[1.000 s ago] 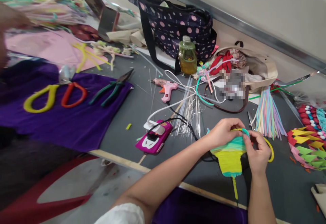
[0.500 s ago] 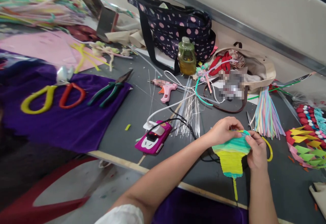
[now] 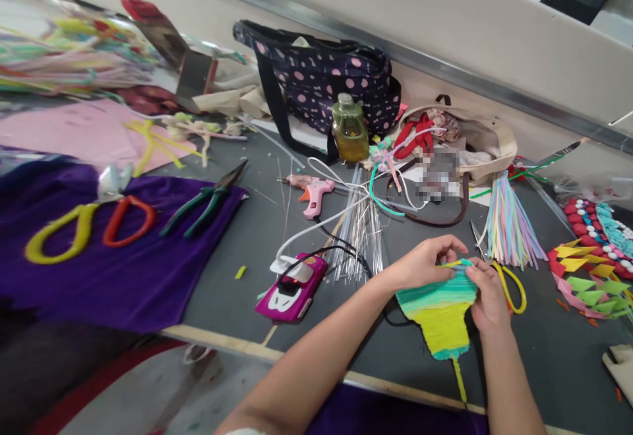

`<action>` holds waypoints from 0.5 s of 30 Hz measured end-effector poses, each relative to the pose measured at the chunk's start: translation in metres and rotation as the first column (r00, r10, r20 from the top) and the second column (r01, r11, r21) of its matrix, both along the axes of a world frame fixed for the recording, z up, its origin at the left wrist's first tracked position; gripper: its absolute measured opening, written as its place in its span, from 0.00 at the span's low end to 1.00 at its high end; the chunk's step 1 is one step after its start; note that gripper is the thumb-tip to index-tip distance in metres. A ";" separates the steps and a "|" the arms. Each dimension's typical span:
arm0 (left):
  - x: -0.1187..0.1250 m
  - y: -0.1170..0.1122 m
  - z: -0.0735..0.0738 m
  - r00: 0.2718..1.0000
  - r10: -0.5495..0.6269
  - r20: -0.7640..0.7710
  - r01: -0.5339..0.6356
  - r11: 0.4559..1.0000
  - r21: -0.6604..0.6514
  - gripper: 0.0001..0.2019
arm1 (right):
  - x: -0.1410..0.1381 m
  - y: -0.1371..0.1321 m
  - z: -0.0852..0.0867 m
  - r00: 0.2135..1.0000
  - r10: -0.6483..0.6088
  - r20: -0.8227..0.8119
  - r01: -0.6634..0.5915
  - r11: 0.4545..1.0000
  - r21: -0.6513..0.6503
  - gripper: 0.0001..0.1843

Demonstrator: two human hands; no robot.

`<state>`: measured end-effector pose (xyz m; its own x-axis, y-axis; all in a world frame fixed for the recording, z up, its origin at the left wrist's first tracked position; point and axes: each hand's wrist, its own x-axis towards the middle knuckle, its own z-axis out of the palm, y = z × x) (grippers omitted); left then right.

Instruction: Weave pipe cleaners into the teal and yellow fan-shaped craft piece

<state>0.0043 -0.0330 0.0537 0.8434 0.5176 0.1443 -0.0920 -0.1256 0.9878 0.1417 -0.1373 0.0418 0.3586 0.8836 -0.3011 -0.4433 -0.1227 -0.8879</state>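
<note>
Between my hands hangs a flat teal and yellow craft piece (image 3: 442,319), made of close rows that look like pipe cleaners. A thin yellow stem (image 3: 459,382) trails from its lower end. My left hand (image 3: 430,263) pinches the upper left edge with the thumb, while its forefinger is lifted a little. At the top right corner my right hand (image 3: 487,290) grips the piece between thumb and fingers. Yellow-handled scissors (image 3: 517,293) lie just beyond my right hand. A bundle of pastel pipe cleaners (image 3: 512,227) lies behind them.
On the grey table (image 3: 217,290) lie a pink glue gun (image 3: 312,191), a magenta car-shaped power strip (image 3: 294,290), thin wires (image 3: 363,237), green pliers (image 3: 208,201) and large cutters (image 3: 93,214) on purple cloth. A bottle (image 3: 350,132) and a dotted bag (image 3: 316,76) stand behind.
The camera view has tilted up a little, so the table things sit lower. My left forefinger has lifted off the piece's top edge; both hands still hold it.
</note>
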 end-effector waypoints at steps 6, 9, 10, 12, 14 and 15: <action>0.004 -0.003 -0.002 0.978 0.190 -0.085 -0.178 0.975 0.134 0.13 | 0.003 0.001 -0.003 0.998 -0.059 -0.038 0.060 0.998 0.023 0.12; 0.004 -0.004 -0.001 0.967 0.246 -0.072 -0.234 0.961 0.150 0.12 | 0.006 0.002 -0.005 0.993 -0.117 -0.029 0.118 0.992 0.035 0.13; 0.004 -0.004 -0.001 0.967 0.243 -0.072 -0.230 0.962 0.146 0.11 | 0.006 0.002 -0.005 0.992 -0.123 -0.033 0.124 0.992 0.037 0.14; 0.003 -0.004 0.001 0.973 0.220 -0.071 -0.211 0.970 0.121 0.09 | 0.006 0.001 -0.005 0.990 -0.130 -0.050 0.132 0.990 0.040 0.14; 0.002 -0.003 0.002 0.977 0.200 -0.074 -0.193 0.976 0.096 0.08 | 0.006 0.001 -0.005 0.988 -0.134 -0.073 0.137 0.989 0.048 0.13; 0.002 -0.003 0.002 0.977 0.197 -0.083 -0.189 0.977 0.094 0.08 | 0.005 0.001 -0.005 0.988 -0.132 -0.084 0.137 0.989 0.052 0.13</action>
<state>0.0063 -0.0359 0.0560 0.7402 0.6613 0.1214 0.0328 -0.2159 0.9759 0.1469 -0.1365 0.0367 0.4521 0.8456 -0.2838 -0.5226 -0.0068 -0.8526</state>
